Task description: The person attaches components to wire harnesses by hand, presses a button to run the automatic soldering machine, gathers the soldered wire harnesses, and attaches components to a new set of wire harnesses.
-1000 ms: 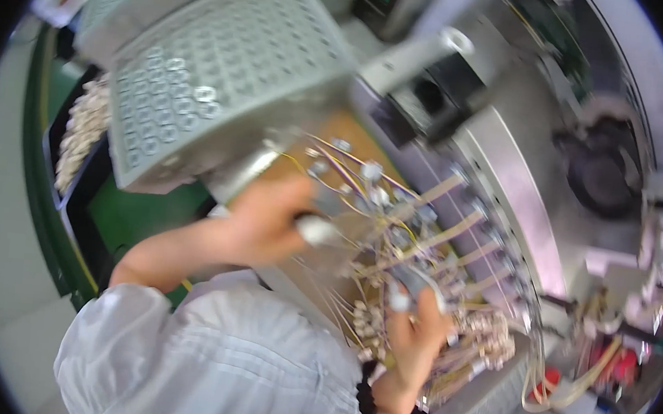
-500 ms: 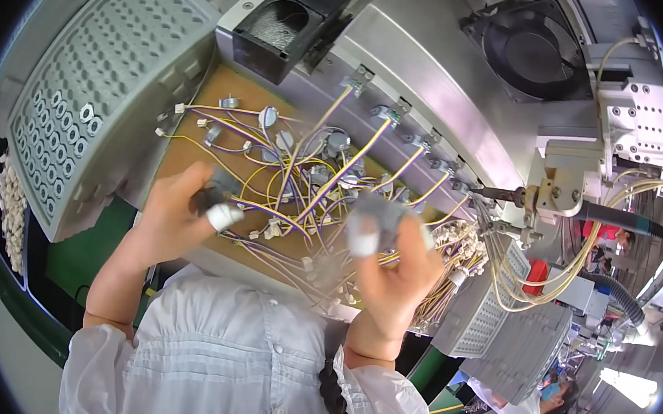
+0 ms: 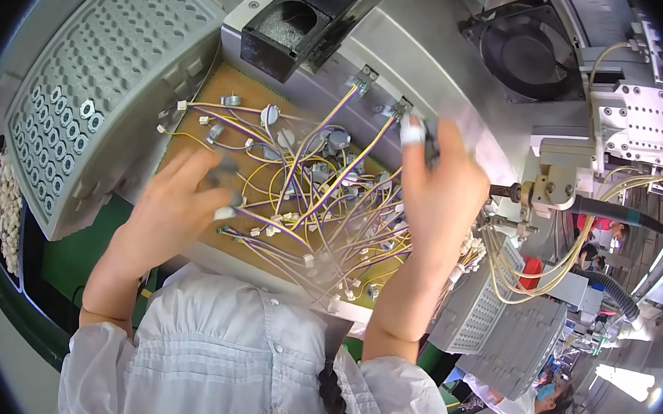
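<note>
**Both hands on the wiring board**

The brown board (image 3: 223, 95) lies flat in front of you, between the grey perforated tray (image 3: 98, 84) at its left edge and the grey machine housing (image 3: 438, 66) along its far edge. A tangle of purple and yellow wires (image 3: 324, 206) covers most of it, with small round motors (image 3: 270, 113) and white connectors scattered among the strands.

Your left hand (image 3: 177, 209) rests on the left part of the board, near its front edge. The palm faces down, the fingers curl loosely, and the fingertips (image 3: 224, 213) pinch a small white connector at the end of a purple wire. The hand is blurred, so you cannot tell more about the grip. The left forearm comes up from the lower left, its white sleeve (image 3: 98, 352) bunched at the elbow.

Your right hand (image 3: 438, 208) is raised over the right far corner of the board, close to the machine housing. Its back faces you and the fingers point away, toward the housing. The index finger wears a white finger cot (image 3: 411, 131), and the fingers are closed around a small dark part (image 3: 430, 146) at the tips; what the part is cannot be made out. The right forearm rises steeply from the near edge of the board.

A black open box (image 3: 300, 23) sits on the housing beyond the board's far edge.
</note>
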Demonstrator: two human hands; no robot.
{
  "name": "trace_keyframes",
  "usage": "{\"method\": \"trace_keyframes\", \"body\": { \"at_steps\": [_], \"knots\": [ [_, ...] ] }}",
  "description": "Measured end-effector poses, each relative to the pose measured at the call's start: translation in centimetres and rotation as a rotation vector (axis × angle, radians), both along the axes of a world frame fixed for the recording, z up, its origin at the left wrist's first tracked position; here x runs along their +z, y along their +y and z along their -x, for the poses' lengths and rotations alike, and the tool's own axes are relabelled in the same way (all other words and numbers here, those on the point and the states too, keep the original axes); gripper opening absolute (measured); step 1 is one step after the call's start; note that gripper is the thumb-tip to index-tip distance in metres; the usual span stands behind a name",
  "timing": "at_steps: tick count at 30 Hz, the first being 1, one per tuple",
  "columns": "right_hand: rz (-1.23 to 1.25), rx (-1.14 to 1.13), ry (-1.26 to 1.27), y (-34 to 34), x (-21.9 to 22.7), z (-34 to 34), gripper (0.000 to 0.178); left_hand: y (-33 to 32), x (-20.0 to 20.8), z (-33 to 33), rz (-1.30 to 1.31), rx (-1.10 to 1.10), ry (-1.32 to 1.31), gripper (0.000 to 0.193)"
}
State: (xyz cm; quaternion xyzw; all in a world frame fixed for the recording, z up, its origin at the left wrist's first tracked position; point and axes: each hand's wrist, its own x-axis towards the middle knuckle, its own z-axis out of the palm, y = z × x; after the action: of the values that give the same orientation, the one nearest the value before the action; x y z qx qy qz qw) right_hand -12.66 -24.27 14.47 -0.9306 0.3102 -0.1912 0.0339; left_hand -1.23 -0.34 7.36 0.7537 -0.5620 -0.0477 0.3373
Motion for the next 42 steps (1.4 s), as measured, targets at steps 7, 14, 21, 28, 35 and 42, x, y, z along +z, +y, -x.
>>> {"method": "trace_keyframes", "body": {
  "at_steps": [7,14,21,28,35,42],
  "knots": [
    [-1.089,0.441,-0.373,8.5,-3.7,4.3,0.035,-0.7,3.8,2.2,0.008,-0.027,0.282,0.024],
    [-0.722,0.506,-0.153,5.7,-5.6,7.0,0.017,2.8,0.4,-1.3,-0.109,0.265,0.28,0.027],
    [-1.163,0.363,-0.628,2.2,-4.7,8.7,0.018,27.0,-9.7,-30.9,-0.701,0.788,-0.624,0.048],
    [-1.014,0.458,-0.557,0.2,-6.4,7.5,0.016,44.0,-16.2,-39.1,-0.691,0.747,-0.43,0.047],
    [-1.069,0.462,-0.496,0.8,-6.8,7.5,0.022,42.4,-14.4,-40.3,-0.742,0.714,-0.528,0.046],
    [-1.084,0.293,-0.513,2.5,-6.3,8.7,0.023,32.3,-7.6,-34.2,-0.529,1.027,-0.382,0.054]
  ]
}}
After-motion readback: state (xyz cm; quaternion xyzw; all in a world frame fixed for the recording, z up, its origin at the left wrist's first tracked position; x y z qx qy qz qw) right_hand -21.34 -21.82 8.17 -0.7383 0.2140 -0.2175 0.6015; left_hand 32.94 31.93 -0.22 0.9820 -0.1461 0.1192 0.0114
